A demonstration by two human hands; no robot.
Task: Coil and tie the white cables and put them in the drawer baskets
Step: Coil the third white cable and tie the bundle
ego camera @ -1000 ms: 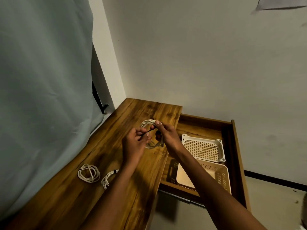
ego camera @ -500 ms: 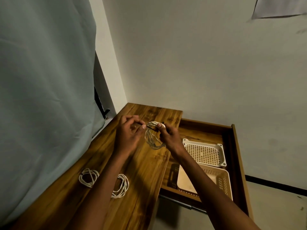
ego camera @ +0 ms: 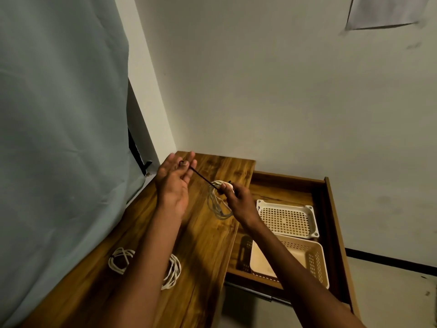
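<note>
My right hand [ego camera: 238,200] grips a coiled white cable [ego camera: 218,207] at its top, above the wooden desk [ego camera: 203,245]. A thin black tie [ego camera: 201,176] runs taut from the coil up and left to my left hand [ego camera: 175,183], which pinches its end between thumb and fingertips, other fingers spread. Two more white cable coils lie on the desk nearer me, one [ego camera: 120,260] at the left and one [ego camera: 173,272] partly hidden by my left forearm. The open drawer [ego camera: 331,221] on the right holds a white basket [ego camera: 287,218] and a beige basket [ego camera: 312,259].
A grey-green curtain [ego camera: 61,138] hangs along the desk's left side. White walls meet behind the desk corner. The drawer sticks out to the right over the floor [ego camera: 390,292].
My left hand has pulled away up and to the left, drawing the black tie out taut from the coil. My right hand still holds the coil in about the same place.
</note>
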